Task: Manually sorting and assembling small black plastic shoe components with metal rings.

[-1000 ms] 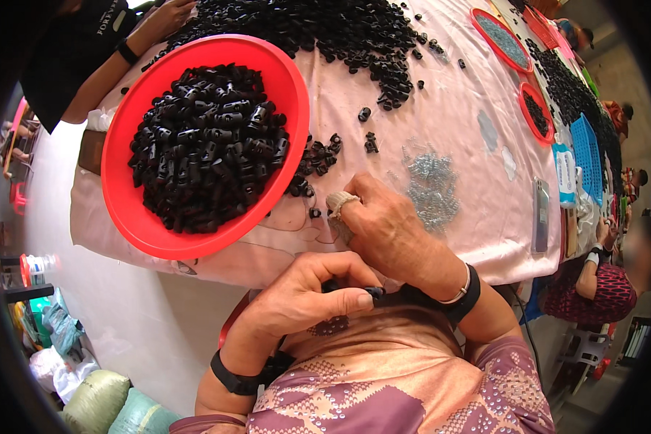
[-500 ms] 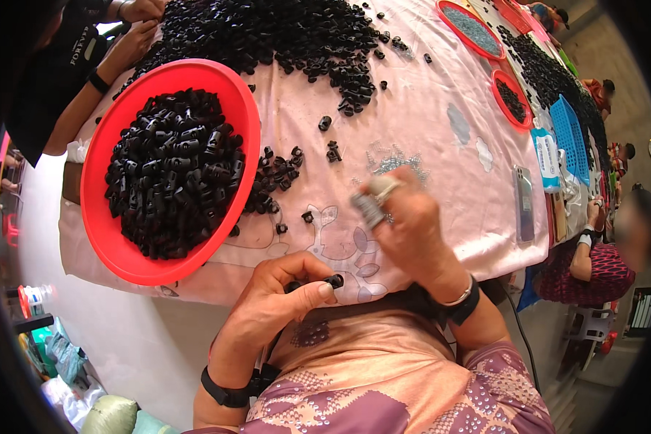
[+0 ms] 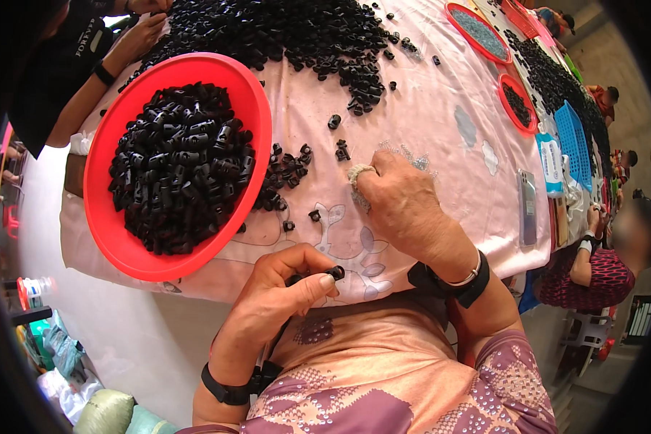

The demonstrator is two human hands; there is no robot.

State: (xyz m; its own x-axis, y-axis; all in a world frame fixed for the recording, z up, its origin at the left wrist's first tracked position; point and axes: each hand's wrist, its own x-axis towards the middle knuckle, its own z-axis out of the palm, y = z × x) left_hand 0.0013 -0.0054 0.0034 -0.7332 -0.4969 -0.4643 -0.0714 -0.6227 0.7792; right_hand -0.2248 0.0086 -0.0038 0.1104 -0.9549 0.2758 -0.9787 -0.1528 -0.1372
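Near the table's front edge, my left hand (image 3: 278, 286) is closed round a small black plastic cord lock part (image 3: 335, 273), pinched between thumb and forefinger with its round end showing. Further up and to the right, my right hand (image 3: 405, 195) bends over a small scatter of tiny silvery pieces (image 3: 421, 162), possibly springs. Pale wrapping (image 3: 360, 173) covers some of its fingers. Those fingers curl down toward the cloth; their tips are hidden, so anything between them does not show. Several loose black parts (image 3: 286, 173) lie between my hands and the red basin (image 3: 100, 181).
Black parts (image 3: 173, 166) fill the basin at left; a big heap (image 3: 289, 32) of them spreads behind. At right lie a phone (image 3: 527, 206), a wipes pack (image 3: 552, 166) and a blue basket (image 3: 573, 141). Another person's arm (image 3: 87, 94) reaches in at far left.
My right hand, blurred before, has settled with fingers curled down beside the silvery scatter. The left hand keeps its hold on the cord lock part. The whole view has shifted slightly.
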